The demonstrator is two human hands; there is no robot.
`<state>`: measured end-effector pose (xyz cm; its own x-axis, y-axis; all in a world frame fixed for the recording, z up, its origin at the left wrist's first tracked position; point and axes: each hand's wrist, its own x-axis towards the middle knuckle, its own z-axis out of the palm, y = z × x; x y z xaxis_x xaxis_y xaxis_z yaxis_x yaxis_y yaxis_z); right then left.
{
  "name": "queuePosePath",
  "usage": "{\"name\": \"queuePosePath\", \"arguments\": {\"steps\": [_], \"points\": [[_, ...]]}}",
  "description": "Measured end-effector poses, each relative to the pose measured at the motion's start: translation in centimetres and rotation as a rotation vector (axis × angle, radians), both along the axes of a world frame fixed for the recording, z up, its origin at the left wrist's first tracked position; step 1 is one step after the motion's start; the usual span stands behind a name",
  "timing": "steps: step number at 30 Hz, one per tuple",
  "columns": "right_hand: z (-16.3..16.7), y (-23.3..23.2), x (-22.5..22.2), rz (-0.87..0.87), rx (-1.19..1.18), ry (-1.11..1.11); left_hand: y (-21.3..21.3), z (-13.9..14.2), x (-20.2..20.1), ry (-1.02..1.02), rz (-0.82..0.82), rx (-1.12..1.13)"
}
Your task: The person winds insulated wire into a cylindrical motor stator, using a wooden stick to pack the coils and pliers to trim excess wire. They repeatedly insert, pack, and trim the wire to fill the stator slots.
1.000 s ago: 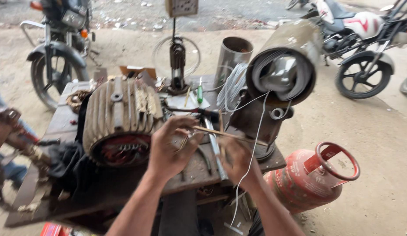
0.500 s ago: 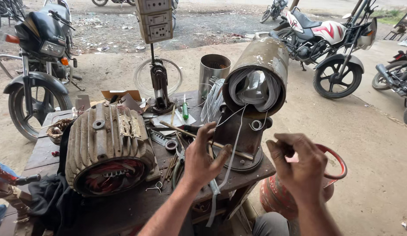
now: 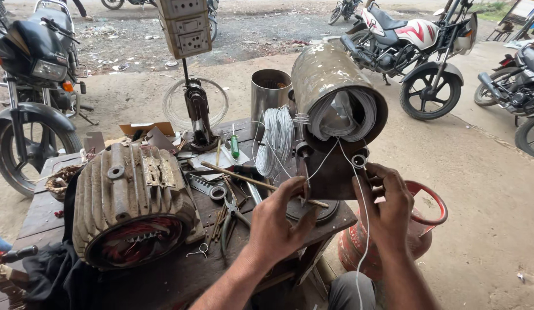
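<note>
My left hand [image 3: 281, 221] pinches the end of a thin wooden stick [image 3: 244, 179] that lies across the workbench. My right hand [image 3: 387, 201] is closed on a white string [image 3: 363, 212], which runs up to a small ring [image 3: 359, 161] at the mouth of a tilted metal cylinder [image 3: 330, 86] and hangs down past my wrist. White sheet or winding material [image 3: 344, 115] shows inside the cylinder. A hank of white wire [image 3: 277, 140] hangs beside it. A large ribbed motor housing [image 3: 129, 201] with reddish copper windings lies on the bench at the left.
Pliers [image 3: 230, 221], a green screwdriver [image 3: 235, 146] and small tools lie on the wooden bench [image 3: 43, 212]. A red gas cylinder [image 3: 422, 229] stands low on the right. A switch box on a post [image 3: 186, 26], a metal can [image 3: 268, 95] and parked motorcycles [image 3: 416, 51] stand behind.
My right hand has risen from beside the gas cylinder to the string under the metal cylinder. My left hand has shifted right along the stick. The camera has come closer.
</note>
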<state>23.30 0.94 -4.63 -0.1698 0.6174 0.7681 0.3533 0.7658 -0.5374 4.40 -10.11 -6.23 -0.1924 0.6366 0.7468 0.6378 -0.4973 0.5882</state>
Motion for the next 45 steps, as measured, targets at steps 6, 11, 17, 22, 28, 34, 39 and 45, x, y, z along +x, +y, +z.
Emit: {"name": "queuePosePath", "arguments": {"steps": [6, 11, 17, 22, 28, 34, 39, 45], "points": [[-0.1, 1.1, 0.5, -0.09, 0.001, -0.081, 2.2, 0.1, -2.4, 0.138, 0.006, -0.105], [1.1, 1.3, 1.3, -0.025, -0.031, -0.099, 3.0, 2.0, -4.8, -0.003, 0.033, -0.268], [4.4, 0.3, 2.5, -0.063, 0.114, -0.032, 2.2, 4.1, -5.4, 0.249, -0.028, 0.131], [8.2, 0.5, 1.0, 0.0, 0.337, -0.14, 5.5, 6.7, -2.7, 0.523, 0.025, 0.247], [11.3, 2.6, -1.4, 0.038, 0.42, -0.582, 7.3, 9.0, -1.1, 0.681, 0.097, 0.053], [10.6, 4.5, -0.7, 0.015, 0.465, -0.748, 8.1, 9.0, -2.1, 0.872, 0.183, 0.08], [9.2, 5.0, -0.8, 0.043, 0.45, -0.642, 8.7, 8.5, -2.6, 0.923, 0.208, 0.06], [8.3, 4.1, -0.9, 0.033, 0.42, -0.635, 8.4, 8.4, -2.7, 0.848, 0.132, 0.02]]}}
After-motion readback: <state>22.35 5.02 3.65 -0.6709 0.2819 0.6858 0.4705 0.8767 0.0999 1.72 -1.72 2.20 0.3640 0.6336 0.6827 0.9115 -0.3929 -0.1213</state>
